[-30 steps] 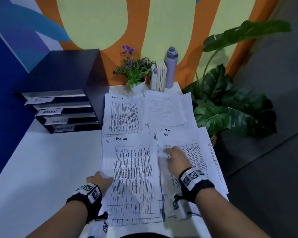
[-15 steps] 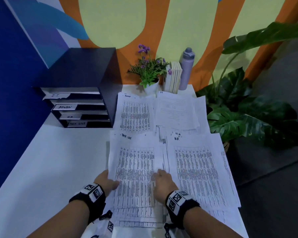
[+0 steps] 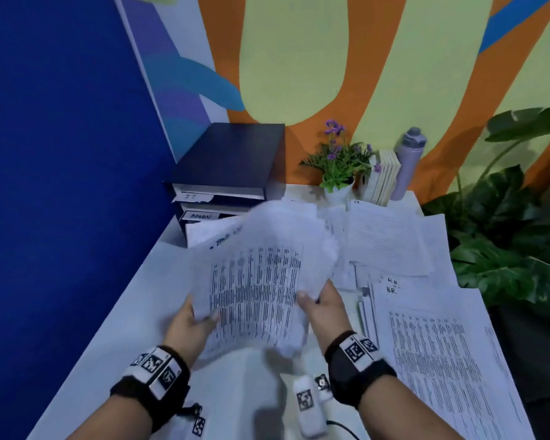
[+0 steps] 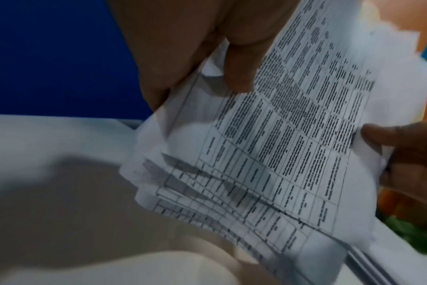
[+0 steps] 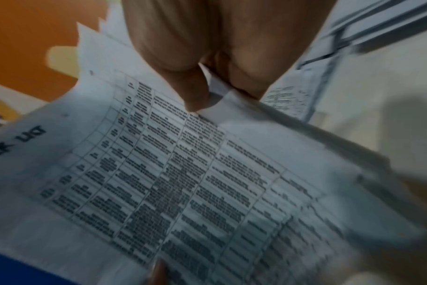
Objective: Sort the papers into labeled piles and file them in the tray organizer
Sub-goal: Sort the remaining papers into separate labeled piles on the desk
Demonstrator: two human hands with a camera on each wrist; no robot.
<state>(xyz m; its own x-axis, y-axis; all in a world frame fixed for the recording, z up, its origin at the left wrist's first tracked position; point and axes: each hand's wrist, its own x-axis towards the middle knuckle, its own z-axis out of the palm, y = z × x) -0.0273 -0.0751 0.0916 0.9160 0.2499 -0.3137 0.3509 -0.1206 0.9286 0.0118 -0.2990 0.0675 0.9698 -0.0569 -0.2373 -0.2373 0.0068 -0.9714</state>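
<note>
A stack of printed table sheets headed "Task List" (image 3: 254,281) is lifted off the table and tilted toward the black tray organizer (image 3: 232,173). My left hand (image 3: 194,319) pinches its left edge, thumb on top (image 4: 237,63). My right hand (image 3: 318,300) pinches the right edge between thumb and fingers (image 5: 195,94). The stack (image 4: 280,154) fans out at its lower end. Tray labels "IT" (image 3: 192,196) and "ADMIN" (image 3: 200,216) show; the lower trays are hidden behind the lifted sheets. The HR pile (image 3: 442,360) lies flat at the right.
More paper piles (image 3: 385,239) cover the table's back right. A small flower pot (image 3: 337,173), upright books (image 3: 385,179) and a grey bottle (image 3: 408,163) stand against the wall. A large leafy plant (image 3: 505,233) is beside the table's right edge. A blue wall runs along the left.
Both hands have closed on the Task List stack and raised it from the table, swinging it left and back toward the organizer. The head view has turned left.
</note>
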